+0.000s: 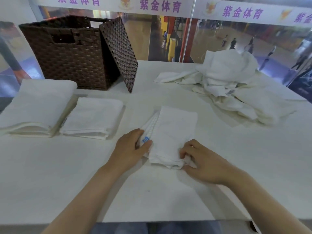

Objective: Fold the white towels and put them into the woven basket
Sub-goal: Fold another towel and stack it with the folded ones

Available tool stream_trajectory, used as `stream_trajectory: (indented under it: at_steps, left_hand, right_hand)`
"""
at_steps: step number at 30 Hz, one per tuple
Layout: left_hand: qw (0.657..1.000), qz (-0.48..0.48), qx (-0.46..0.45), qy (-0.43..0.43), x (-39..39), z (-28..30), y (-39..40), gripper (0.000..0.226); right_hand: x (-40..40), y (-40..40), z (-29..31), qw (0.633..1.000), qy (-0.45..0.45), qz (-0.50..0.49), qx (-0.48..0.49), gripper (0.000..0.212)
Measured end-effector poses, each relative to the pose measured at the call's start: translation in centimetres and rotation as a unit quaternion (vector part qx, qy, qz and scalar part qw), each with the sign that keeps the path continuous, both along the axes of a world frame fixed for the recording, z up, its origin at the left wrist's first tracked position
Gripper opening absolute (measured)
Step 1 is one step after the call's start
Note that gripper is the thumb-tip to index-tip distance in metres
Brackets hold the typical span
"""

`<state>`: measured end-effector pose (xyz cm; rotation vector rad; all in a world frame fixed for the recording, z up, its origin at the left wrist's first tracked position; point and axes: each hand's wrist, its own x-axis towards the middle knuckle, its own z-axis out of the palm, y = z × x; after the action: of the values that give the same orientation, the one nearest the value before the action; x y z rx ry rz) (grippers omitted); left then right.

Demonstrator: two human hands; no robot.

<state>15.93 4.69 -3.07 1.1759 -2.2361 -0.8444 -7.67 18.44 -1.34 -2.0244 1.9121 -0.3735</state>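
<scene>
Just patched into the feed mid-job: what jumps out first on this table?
Both hands work a small white towel at the near centre: the left hand grips its left edge, the right hand pinches its near corner. A dark woven basket stands far left, its lid leaning against it, two folded towels before it. An unfolded pile lies far right.

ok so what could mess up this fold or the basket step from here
1. The small towel is pinched only at its near corners by the left hand and right hand; lifted that way, the layers may slip apart.
2. The lid leans on the woven basket and might topple if nudged.
3. The unfolded pile sprawls toward the table's right edge and could slide off.
</scene>
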Motion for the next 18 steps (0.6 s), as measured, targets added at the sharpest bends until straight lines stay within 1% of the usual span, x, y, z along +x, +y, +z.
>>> stream_trajectory:
  at_steps: [2, 4, 5, 7, 8, 11, 14, 16, 18]
  left_hand:
    - [1.0, -0.001, 0.0, -0.027, -0.2, 0.1, -0.1, 0.069]
    - [0.998, 0.001, 0.019, -0.06, -0.6, -0.1, -0.2, 0.069]
    - [0.996, -0.001, 0.027, -0.091, -0.9, -0.3, -0.3, 0.07]
    - [0.989, 0.013, 0.034, -0.146, -1.5, -0.4, 0.1, 0.086]
    - [0.989, 0.025, 0.026, -0.147, -1.7, -0.5, 0.3, 0.091]
    - [0.995, 0.048, -0.014, -0.081, -1.9, -0.6, 1.0, 0.091]
    - [0.998, 0.051, -0.005, -0.021, -1.5, -0.6, 1.3, 0.088]
    - [0.999, 0.045, 0.001, -0.017, -1.1, -0.5, 1.3, 0.073]
    - [0.999, 0.038, 0.006, -0.018, -0.7, -0.5, 1.3, 0.056]
  right_hand:
    - [-0.8, -1.1, 1.8, 0.998, -0.048, 0.001, 0.052, 0.011]
    - [-1.6, -3.0, 3.2, 0.994, -0.09, -0.057, 0.015, 0.005]
    - [-2.1, -4.3, 3.5, 0.991, -0.098, -0.093, -0.018, 0.007]
    - [-2.6, -7.1, 3.5, 0.981, -0.105, -0.153, -0.058, 0.014]
    - [-2.7, -8.6, 3.3, 0.978, -0.102, -0.167, -0.066, 0.018]
    - [-2.8, -12.7, 2.1, 0.986, -0.062, -0.14, -0.062, 0.034]
    - [-3.0, -15.4, 1.1, 0.996, -0.015, -0.078, -0.029, 0.052]
    - [-3.0, -16.6, 1.0, 0.999, -0.006, -0.037, -0.001, 0.062]
    - [-2.7, -17.5, 1.4, 0.999, 0.01, -0.013, 0.031, 0.068]
